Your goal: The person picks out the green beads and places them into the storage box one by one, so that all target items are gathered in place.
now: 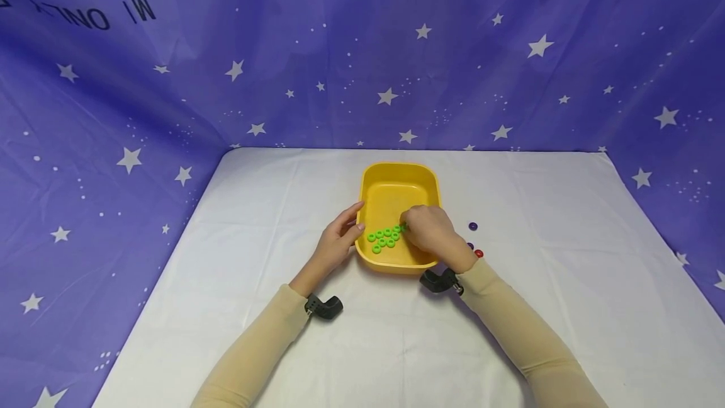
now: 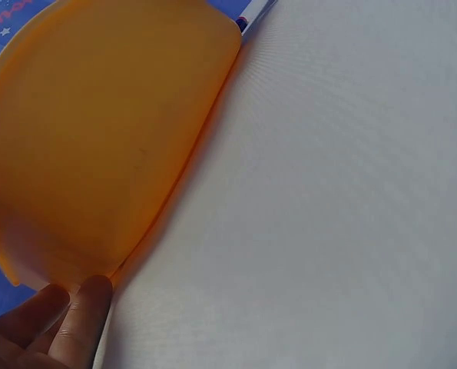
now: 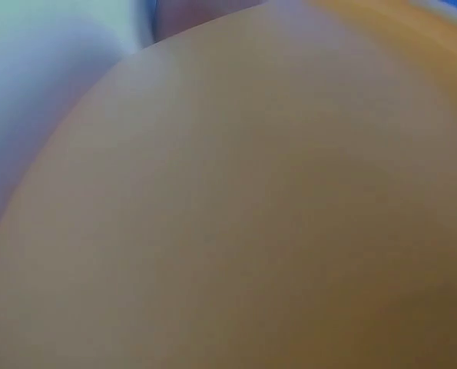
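Observation:
A yellow tray (image 1: 396, 267) stands on the white cloth, with several small green rings (image 1: 387, 232) lying in its near left part. From the left, the left hand (image 1: 338, 238) touches the tray's side and rim with its fingertips. The left wrist view shows fingers (image 2: 88, 319) against the lower edge of the tray's outer wall (image 2: 113, 138). The right hand (image 1: 428, 229) reaches inside the tray, fingers curled down at the rightmost green ring, which is partly covered. Its fingertips are mostly hidden under the hand. A blurred close surface fills most of the right wrist view.
Right of the tray, on the white-covered table (image 1: 566, 282), lie a purple ring (image 1: 472, 226), another purple ring (image 1: 470, 246) and a red ring (image 1: 479, 254) beside the right wrist. A purple star-patterned cloth (image 1: 340, 49) hangs behind and at the sides.

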A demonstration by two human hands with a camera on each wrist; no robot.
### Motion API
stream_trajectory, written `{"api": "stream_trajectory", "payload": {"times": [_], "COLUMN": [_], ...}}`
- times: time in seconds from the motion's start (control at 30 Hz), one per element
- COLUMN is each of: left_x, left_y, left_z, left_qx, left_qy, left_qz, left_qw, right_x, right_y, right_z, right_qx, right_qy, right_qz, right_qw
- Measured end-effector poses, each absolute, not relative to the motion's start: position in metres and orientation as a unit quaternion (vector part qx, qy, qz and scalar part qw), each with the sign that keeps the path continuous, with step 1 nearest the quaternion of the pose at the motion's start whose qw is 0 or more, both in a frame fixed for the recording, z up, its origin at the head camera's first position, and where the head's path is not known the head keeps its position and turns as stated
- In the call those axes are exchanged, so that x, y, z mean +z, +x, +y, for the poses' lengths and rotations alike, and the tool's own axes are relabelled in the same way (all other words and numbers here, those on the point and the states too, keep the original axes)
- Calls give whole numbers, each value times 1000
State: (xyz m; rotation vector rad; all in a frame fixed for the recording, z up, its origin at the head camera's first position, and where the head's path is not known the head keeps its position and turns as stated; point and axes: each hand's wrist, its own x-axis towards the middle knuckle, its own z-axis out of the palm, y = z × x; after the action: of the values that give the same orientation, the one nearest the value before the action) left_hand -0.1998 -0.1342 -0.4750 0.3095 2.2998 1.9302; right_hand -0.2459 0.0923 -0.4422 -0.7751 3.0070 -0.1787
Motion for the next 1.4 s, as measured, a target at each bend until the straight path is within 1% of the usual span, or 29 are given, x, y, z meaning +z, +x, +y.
{"api": "stream_trajectory", "payload": {"times": [0.17, 0.53, 0.93, 1.0, 1.23, 1.4], "left_x": [-463, -462, -462, -464, -499, -493], "left_y": [-193, -193, -194, -195, -210, -208], "left_z": [-134, -134, -133, -133, -135, -134], "left_qx": [640, 647, 641, 643, 643, 641], "left_qy": [104, 98, 101, 98, 102, 91], "left_qz": [759, 754, 758, 757, 758, 760], "left_qw": [59, 62, 61, 62, 42, 56], "right_x": [-442, -443, -441, -440, -440, -438], "right_y": [-246, -246, -247, -246, -246, -246], "right_z": [92, 93, 96, 98, 103, 109], "right_qx": [-52, -67, -134, -157, -239, -282], "right_qy": [-258, -269, -252, -254, -276, -285], "right_qz": [965, 961, 958, 954, 931, 916], "right_qw": [11, -9, -7, -11, -23, -10]}}
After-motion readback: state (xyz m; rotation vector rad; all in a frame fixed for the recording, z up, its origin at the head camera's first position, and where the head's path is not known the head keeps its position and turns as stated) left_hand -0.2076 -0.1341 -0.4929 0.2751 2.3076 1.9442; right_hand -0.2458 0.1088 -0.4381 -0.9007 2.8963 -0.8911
